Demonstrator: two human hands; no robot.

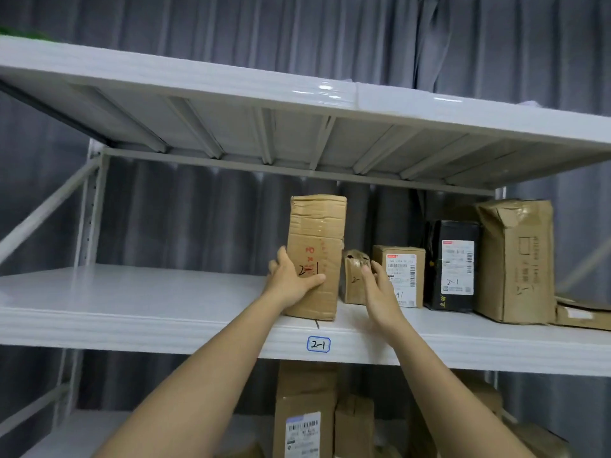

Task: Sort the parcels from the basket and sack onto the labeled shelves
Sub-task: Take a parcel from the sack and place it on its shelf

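- Left hand (292, 282) grips tall cardboard parcel (314, 256) marked 2-1, standing upright on shelf (132, 302) above matching 2-1 label (318, 344).
- Right hand (380, 292) released, fingers straight, near small taped box (353, 279), likely steadying.

grey pleated curtain (231, 31) behind, green object (20, 32) top left

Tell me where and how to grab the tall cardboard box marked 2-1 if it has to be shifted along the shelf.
Grip the tall cardboard box low on its two narrow sides, coming from the front. It stands upright and tall, so a high grip would probably tip it. The left hand already grips its lower left; the small box crowds the right.
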